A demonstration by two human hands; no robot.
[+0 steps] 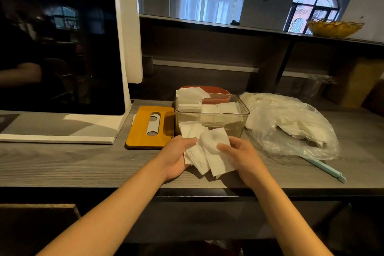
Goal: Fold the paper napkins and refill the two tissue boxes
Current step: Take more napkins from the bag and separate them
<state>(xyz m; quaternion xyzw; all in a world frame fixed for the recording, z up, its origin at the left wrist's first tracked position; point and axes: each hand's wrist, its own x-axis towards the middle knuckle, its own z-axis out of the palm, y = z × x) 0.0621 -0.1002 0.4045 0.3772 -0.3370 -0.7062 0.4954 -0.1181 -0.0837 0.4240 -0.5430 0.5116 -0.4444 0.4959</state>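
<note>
Over counter (83,164), both hands grip napkins (209,151).

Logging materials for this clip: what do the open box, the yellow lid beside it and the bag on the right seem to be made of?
The box looks like clear, smooth hard plastic: napkins show through its walls. The lid seems wood or wood-look board, matte yellow with a dark edge and a pale slot insert. The bag is thin, crinkled, see-through plastic film.

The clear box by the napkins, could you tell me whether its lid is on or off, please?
Off. The clear box is open-topped with napkins sticking out; the wooden lid lies flat beside it.
</note>
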